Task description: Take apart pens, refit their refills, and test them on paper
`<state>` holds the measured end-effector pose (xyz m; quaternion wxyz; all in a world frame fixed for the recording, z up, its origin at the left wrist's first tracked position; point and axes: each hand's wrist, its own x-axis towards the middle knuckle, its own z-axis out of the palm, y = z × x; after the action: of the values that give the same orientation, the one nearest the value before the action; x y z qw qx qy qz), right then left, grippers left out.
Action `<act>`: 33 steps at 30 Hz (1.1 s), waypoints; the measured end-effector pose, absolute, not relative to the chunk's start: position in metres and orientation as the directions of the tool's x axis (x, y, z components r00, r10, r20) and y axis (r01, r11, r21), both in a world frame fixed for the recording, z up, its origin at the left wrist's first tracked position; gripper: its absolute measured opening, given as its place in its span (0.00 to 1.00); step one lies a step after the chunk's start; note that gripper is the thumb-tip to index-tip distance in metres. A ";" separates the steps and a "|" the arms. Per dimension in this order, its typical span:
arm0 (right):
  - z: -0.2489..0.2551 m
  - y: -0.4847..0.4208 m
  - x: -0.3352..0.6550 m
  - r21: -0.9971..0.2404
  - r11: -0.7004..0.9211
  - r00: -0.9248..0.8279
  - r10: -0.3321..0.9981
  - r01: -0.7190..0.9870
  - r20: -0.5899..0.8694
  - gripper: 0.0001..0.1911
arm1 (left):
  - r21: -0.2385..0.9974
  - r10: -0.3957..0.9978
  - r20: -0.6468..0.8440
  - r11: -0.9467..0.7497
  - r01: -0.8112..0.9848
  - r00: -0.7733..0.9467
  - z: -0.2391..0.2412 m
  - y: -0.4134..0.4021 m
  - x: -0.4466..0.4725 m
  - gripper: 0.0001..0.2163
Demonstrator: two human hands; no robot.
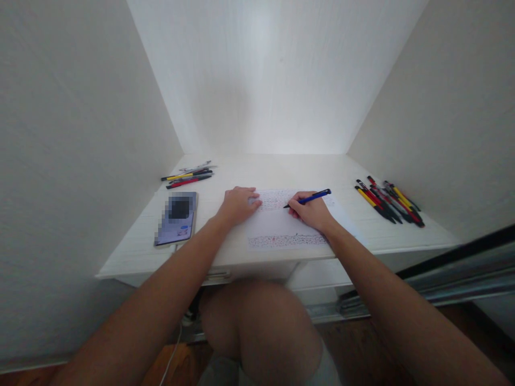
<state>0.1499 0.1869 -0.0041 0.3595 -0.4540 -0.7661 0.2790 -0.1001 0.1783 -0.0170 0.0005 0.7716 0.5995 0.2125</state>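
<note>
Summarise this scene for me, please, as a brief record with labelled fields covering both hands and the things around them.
Right hand: holds a blue pen, its tip at the paper
Left hand: rests at the paper's left edge, holding no visible item
Marks: rows of small coloured marks near the paper's top and bottom, a blank band between
Phone: left side of the desk, screen lit, partly pixelated
Left pens: loose group beyond the phone
Right pens: pile at the desk's right side

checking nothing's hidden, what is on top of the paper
The left hand touches the left side of the paper; the right hand rests on it, holding a blue pen. Rows of small marks show near the paper's top and bottom; any beneath the hands are covered.
</note>
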 end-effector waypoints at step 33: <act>-0.009 0.192 0.152 -0.805 0.387 -0.243 0.920 0.450 0.307 0.11 | 0.311 0.923 0.343 -0.286 0.906 0.174 -0.022 0.183 -0.101 0.15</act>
<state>0.1519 0.1918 -0.0085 0.3989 -0.4684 -0.7310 0.2950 -0.1012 0.1830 -0.0222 0.0177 0.7658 0.5972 0.2377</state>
